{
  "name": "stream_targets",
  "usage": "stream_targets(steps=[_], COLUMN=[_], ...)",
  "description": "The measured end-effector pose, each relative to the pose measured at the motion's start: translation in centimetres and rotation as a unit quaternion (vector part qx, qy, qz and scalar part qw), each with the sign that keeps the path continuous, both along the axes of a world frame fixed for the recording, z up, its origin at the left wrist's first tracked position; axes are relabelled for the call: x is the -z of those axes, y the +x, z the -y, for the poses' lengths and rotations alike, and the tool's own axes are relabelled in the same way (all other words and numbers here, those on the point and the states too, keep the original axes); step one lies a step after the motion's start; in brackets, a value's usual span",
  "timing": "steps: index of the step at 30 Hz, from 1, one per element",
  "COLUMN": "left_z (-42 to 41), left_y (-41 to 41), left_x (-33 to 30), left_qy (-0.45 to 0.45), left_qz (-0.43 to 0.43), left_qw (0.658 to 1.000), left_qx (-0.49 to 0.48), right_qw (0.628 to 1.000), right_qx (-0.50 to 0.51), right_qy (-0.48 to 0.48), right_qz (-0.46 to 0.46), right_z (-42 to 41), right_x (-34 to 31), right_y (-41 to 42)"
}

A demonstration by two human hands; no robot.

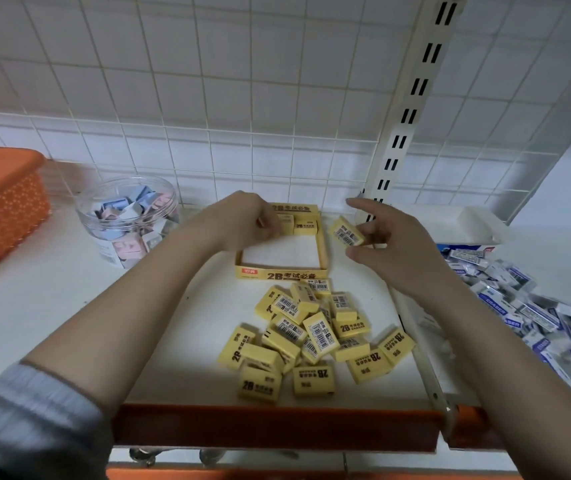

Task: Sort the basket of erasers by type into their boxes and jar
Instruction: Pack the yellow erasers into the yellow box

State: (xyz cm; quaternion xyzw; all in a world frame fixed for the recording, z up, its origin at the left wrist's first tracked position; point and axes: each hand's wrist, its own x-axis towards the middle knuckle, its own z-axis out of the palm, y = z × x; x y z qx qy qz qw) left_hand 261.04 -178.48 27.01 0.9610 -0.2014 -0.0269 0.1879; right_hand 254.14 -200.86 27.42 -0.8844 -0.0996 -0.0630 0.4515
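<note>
A shallow yellow 2B box (323, 251) stands on the white shelf, with a few yellow erasers (304, 226) lined along its far end. My left hand (246, 220) reaches into the box's far left corner, its curled fingers against an eraser there. My right hand (379, 237) hovers just right of the box and pinches a yellow eraser (346, 231), barcode side up. A loose pile of yellow 2B erasers (315, 337) lies in front of the box. At the left a clear round jar (128, 220) holds small pink and blue erasers.
An orange basket (0, 209) sits at the far left. A heap of blue-and-white erasers (526, 306) covers the neighbouring shelf on the right, with a white box (467, 226) behind it. A slotted upright post (405, 123) and wire grid back the shelf. The shelf's orange front edge (277, 427) is near me.
</note>
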Motion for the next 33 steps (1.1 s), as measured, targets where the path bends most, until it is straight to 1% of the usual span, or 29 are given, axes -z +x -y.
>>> stream_targets(steps=[2, 4, 6, 8, 9, 11, 14, 15, 17, 20, 22, 24, 26, 27, 30, 33], left_z=[-0.4, -0.5, -0.6, -0.8, -0.9, -1.2, -1.4, -1.3, -1.0, -0.2, 0.2, 0.2, 0.0, -0.3, -1.2, -1.9], left_y=[-2.3, -4.7, -6.8, -8.3, -8.7, -9.2, -9.5, -9.5, -9.3, -8.8, -8.5, -8.5, -8.9, -9.2, -10.3, -10.7], left_x=[0.1, 0.8, 1.8, 2.9, 3.5, 4.2, 4.8, 4.8, 4.5, 4.0, 3.9, 3.9, 4.0, 3.9, 3.7, 3.6], left_qy=[-0.013, -0.049, -0.079, -0.093, -0.093, -0.092, -0.105, -0.107, -0.098, -0.051, -0.054, -0.051, -0.040, -0.051, -0.127, -0.214], left_qz=[-0.016, -0.026, -0.033, -0.011, 0.005, 0.007, -0.085, -0.106, -0.117, -0.096, -0.094, -0.086, -0.067, -0.059, -0.017, 0.020], left_qw=[1.000, 0.998, 0.996, 0.996, 0.996, 0.995, 0.991, 0.989, 0.988, 0.994, 0.994, 0.995, 0.996, 0.995, 0.985, 0.964], left_qx=[-0.007, -0.014, -0.019, -0.015, -0.017, -0.025, -0.010, -0.007, -0.007, 0.007, 0.015, 0.001, -0.035, -0.057, -0.116, -0.159], right_qw=[1.000, 1.000, 1.000, 0.997, 0.997, 0.998, 0.997, 0.996, 0.996, 0.995, 0.994, 0.992, 0.993, 0.993, 0.996, 0.996], right_qx=[-0.001, 0.003, 0.002, -0.013, -0.020, -0.030, -0.051, -0.056, -0.052, -0.061, -0.063, -0.063, -0.065, -0.062, -0.034, 0.006], right_qy=[0.007, 0.006, 0.030, 0.074, 0.080, 0.057, 0.036, 0.035, 0.031, 0.057, 0.083, 0.097, 0.094, 0.087, 0.056, 0.002], right_qz=[-0.005, -0.001, -0.002, -0.011, -0.006, 0.025, 0.052, 0.059, 0.069, 0.053, 0.045, 0.043, 0.042, 0.042, 0.062, 0.088], right_z=[-0.4, -0.7, -0.9, -1.2, -1.4, -1.5, -1.7, -1.9, -2.1, -2.3, -2.4, -2.4, -2.2, -2.2, -2.1, -2.2], right_x=[-0.1, -0.1, -0.1, -0.1, 0.0, 0.1, 0.3, 0.4, 0.6, 0.6, 0.6, 0.5, 0.6, 0.7, 0.8, 0.9], right_y=[0.9, 1.6, 2.0, 2.1, 2.1, 2.2, 2.0, 1.9, 1.7, 1.5, 1.5, 1.5, 1.7, 1.8, 2.8, 4.9])
